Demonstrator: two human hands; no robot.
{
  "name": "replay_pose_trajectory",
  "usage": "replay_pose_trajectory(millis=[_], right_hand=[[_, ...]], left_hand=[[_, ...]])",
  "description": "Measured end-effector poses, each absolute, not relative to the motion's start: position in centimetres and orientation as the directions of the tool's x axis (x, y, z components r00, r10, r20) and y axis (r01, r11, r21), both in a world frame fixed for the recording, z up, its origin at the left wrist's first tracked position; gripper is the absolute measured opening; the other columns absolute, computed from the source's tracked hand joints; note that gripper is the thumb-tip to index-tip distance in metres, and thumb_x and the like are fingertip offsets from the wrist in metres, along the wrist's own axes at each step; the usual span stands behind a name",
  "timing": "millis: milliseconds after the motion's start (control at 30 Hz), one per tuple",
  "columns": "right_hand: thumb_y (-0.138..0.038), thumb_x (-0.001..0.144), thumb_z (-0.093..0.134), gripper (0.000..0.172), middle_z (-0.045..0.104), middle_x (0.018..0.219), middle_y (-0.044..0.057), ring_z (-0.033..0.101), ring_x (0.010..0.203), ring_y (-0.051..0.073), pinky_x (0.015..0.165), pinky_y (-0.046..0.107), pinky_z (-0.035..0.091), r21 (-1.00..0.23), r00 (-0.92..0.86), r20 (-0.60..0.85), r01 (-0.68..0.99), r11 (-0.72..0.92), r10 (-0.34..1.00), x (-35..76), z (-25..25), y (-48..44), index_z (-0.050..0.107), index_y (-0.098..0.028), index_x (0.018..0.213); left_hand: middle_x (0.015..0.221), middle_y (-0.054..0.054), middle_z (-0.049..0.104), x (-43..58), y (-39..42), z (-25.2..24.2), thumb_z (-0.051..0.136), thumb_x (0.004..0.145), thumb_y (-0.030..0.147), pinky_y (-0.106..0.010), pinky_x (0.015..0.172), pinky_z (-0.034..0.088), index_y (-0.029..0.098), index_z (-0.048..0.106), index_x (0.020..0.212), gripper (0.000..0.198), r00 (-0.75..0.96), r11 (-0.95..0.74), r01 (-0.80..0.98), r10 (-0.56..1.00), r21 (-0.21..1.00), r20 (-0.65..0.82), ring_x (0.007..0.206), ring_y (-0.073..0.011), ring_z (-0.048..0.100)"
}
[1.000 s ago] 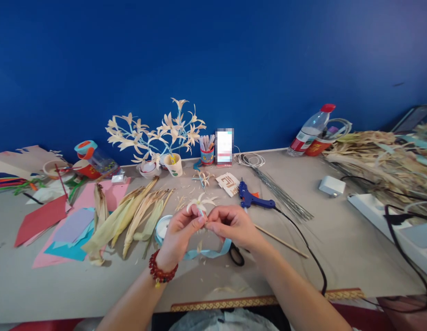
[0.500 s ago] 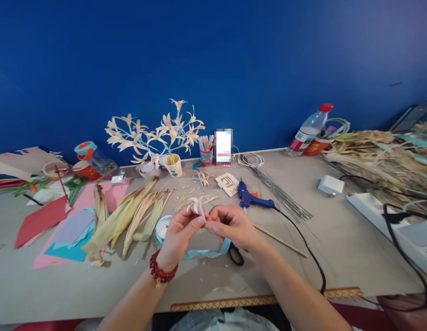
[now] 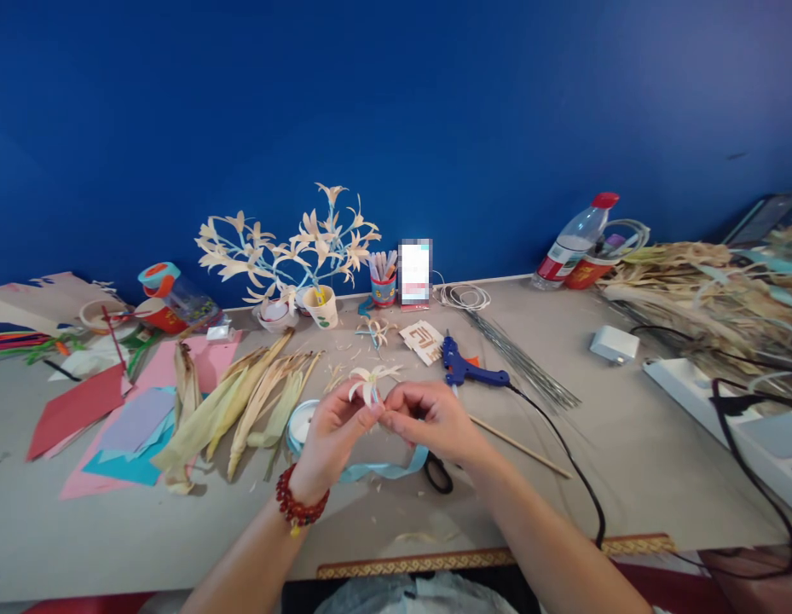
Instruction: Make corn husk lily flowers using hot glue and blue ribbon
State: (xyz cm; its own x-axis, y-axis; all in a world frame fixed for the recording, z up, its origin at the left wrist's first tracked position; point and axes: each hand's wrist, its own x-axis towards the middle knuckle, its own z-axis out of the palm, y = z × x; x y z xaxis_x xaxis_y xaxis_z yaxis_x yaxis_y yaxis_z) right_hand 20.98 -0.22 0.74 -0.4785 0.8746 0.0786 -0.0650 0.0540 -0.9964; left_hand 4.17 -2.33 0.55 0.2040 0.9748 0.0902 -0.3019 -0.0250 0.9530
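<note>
Between my hands is a pale corn-husk flower (image 3: 368,385), its narrow petals spread above the fingers and a bit of light blue at its base. My left hand (image 3: 337,435) pinches the flower's base between thumb and forefinger. My right hand (image 3: 434,418) is closed beside it, its fingertips at the stem, where they pinch light blue tape (image 3: 389,470). That tape loops below the hands from a roll (image 3: 299,419), partly hidden behind my left hand. Black scissor handles (image 3: 438,474) show under my right wrist.
A blue glue gun (image 3: 472,371) with a black cord lies right of my hands, near a wooden stick (image 3: 523,448) and thin wires (image 3: 523,354). Dried husks (image 3: 242,409) and coloured paper (image 3: 127,422) lie left. Finished flowers (image 3: 325,239) stand in a paper cup (image 3: 320,307).
The flower has turned slightly in my fingers, so its petals face more toward me. Both hands stay in nearly the same place.
</note>
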Motion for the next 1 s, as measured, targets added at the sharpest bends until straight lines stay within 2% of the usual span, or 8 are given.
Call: replay_pose_trajectory(millis=[167, 300, 467, 600, 767, 900, 1000], right_hand=[[-0.041, 0.078, 0.074, 0.029, 0.05, 0.057, -0.005, 0.036, 0.049, 0.006, 0.045, 0.019, 0.028, -0.999, -0.506, 0.039, -0.032, 0.027, 0.862, 21.22, 0.76, 0.05, 0.062, -0.015, 0.074], [-0.04, 0.077, 0.076, 0.031, 0.048, 0.058, -0.006, 0.035, 0.05, 0.006, 0.045, 0.018, 0.026, -0.999, -0.529, 0.017, -0.035, -0.002, 0.848, 21.56, 0.87, 0.07, 0.058, -0.016, 0.072], [-0.036, 0.082, 0.071, 0.027, 0.048, 0.064, -0.005, 0.036, 0.054, 0.007, 0.047, 0.019, 0.028, -0.994, -0.518, 0.088, 0.01, 0.11, 0.851, 21.61, 1.2, -0.3, 0.054, -0.017, 0.075], [-0.035, 0.083, 0.07, 0.025, 0.049, 0.064, -0.005, 0.037, 0.053, 0.007, 0.047, 0.019, 0.028, -0.985, -0.509, 0.122, 0.047, 0.169, 0.852, 21.44, 1.56, -0.35, 0.054, -0.017, 0.074], [-0.038, 0.08, 0.072, 0.027, 0.049, 0.063, -0.005, 0.037, 0.053, 0.007, 0.047, 0.019, 0.028, -0.997, -0.518, 0.064, 0.005, 0.078, 0.853, 21.6, 1.39, 0.01, 0.056, -0.017, 0.075], [-0.041, 0.079, 0.075, 0.028, 0.044, 0.059, -0.006, 0.033, 0.051, 0.007, 0.047, 0.02, 0.024, -1.0, -0.566, 0.005, -0.023, -0.01, 0.824, 21.82, 0.92, 0.22, 0.063, -0.015, 0.078], [-0.041, 0.078, 0.075, 0.028, 0.046, 0.059, -0.006, 0.032, 0.051, 0.006, 0.047, 0.021, 0.022, -0.994, -0.587, -0.027, -0.066, -0.082, 0.809, 21.71, 0.67, 0.2, 0.066, -0.014, 0.078]], left_hand=[[0.078, 0.0, 0.052, 4.15, -2.22, 0.74, 0.069, 0.084, 0.025, -0.022, 0.07, 0.04, 0.017, 0.061, 0.077, 0.013, 0.198, 0.029, -0.357, 0.979, 0.934, 0.046, 0.074, -0.0116, 0.046], [0.078, 0.0, 0.053, 4.14, -2.12, 0.64, 0.071, 0.082, 0.026, -0.023, 0.073, 0.04, 0.017, 0.062, 0.078, 0.013, 0.181, 0.041, -0.352, 0.983, 0.935, 0.025, 0.075, -0.0122, 0.048], [0.077, 0.001, 0.054, 4.01, -2.07, 0.33, 0.072, 0.081, 0.028, -0.022, 0.07, 0.039, 0.017, 0.063, 0.079, 0.014, 0.161, 0.036, -0.27, 0.987, 0.962, 0.008, 0.073, -0.0115, 0.048], [0.076, 0.001, 0.054, 3.97, -2.02, 0.49, 0.073, 0.08, 0.028, -0.022, 0.069, 0.039, 0.017, 0.063, 0.077, 0.015, 0.146, 0.038, -0.28, 0.989, 0.959, 0.004, 0.072, -0.0115, 0.047], [0.077, 0.0, 0.055, 3.9, -2.05, 0.77, 0.073, 0.079, 0.028, -0.024, 0.069, 0.039, 0.016, 0.063, 0.076, 0.016, 0.222, 0.115, -0.342, 0.974, 0.933, -0.038, 0.072, -0.0125, 0.047], [0.073, 0.0, 0.05, 3.68, -1.97, 0.91, 0.072, 0.079, 0.03, -0.024, 0.065, 0.035, 0.015, 0.063, 0.075, 0.018, 0.299, 0.153, -0.341, 0.953, 0.928, -0.047, 0.068, -0.0119, 0.043], [0.072, 0.0, 0.05, 3.54, -1.89, 0.94, 0.074, 0.078, 0.029, -0.024, 0.063, 0.034, 0.015, 0.063, 0.075, 0.018, 0.327, 0.175, -0.371, 0.944, 0.912, -0.048, 0.067, -0.0116, 0.042]])
